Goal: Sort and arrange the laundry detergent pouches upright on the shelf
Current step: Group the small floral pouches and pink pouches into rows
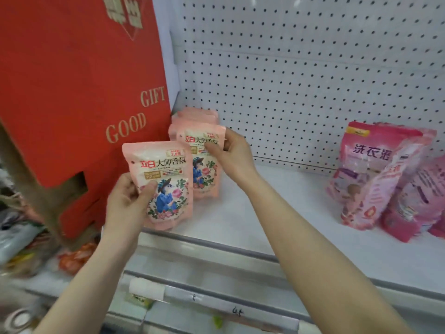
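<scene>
A person's left hand (130,201) grips a pale pink pouch (166,186) by its lower edge, label forward, just before the shelf (265,213), apparently next for the row. The right hand (231,155) pinches the front standing pouch (204,169) at its top, seemingly steadying it upright beside a red gift box (72,92); darker pink pouches (385,179) lean well apart.

Left hand (127,201) grips a pale pink pouch (163,186) upright over the white shelf (265,213) edge | right hand (231,153) pinches the top of the front pouch (204,162) in a standing row beside a red gift box (79,92) | darker pink bags (382,179) lean together at right, well apart.
</scene>
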Demonstrator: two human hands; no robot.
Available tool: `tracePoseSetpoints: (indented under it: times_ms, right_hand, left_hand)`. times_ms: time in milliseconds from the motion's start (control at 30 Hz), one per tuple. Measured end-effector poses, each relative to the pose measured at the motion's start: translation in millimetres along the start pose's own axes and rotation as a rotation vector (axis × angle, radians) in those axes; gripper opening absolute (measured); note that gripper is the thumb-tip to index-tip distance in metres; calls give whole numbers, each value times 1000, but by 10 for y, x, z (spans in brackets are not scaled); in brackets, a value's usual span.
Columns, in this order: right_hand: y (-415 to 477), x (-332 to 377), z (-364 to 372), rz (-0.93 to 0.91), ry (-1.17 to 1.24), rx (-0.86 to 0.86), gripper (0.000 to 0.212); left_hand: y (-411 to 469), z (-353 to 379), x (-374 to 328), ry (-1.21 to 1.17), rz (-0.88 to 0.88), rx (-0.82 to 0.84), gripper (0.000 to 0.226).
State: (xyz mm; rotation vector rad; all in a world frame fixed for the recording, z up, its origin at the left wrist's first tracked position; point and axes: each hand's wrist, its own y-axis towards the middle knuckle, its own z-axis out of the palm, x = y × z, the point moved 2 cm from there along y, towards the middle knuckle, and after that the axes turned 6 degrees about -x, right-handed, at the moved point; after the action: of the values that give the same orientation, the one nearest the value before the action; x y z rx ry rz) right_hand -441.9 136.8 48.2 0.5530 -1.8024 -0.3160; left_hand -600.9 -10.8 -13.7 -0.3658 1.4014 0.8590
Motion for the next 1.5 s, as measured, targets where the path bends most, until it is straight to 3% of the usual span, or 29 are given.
tracePoseSetpoints:
  times_ms: [233,433,533,633,767,900,1133,1500]
  right_hand:
    - [246,-173,301,-15,-7,71,45]
    - [325,-197,324,-52,-113,79,46]
    - [295,-79,209,-78,-142,53,29]
    - [199,192,30,-232,-134,-51,20]
    - [70,390,52,-455,-378,118,26]
    - [70,325,141,-424,-449,183,13]
    - [41,259,188,-447,-498,49,12]
    - [-118,179,83,-348,-513,37,20]
  left_hand:
    - [91,-66,64,31,-35,-27,14]
    - [151,-42,91,48,-37,-10,13]
    - [194,-8,98,47,-51,21,14]
    - [249,44,114,46,-45,59,13]
    - [363,142,204,60,-38,125,15]
    - [447,200,320,94,10,135,30]
    - [353,160,484,496,216,125,91]
    - [270,185,435,681,323,157,84]
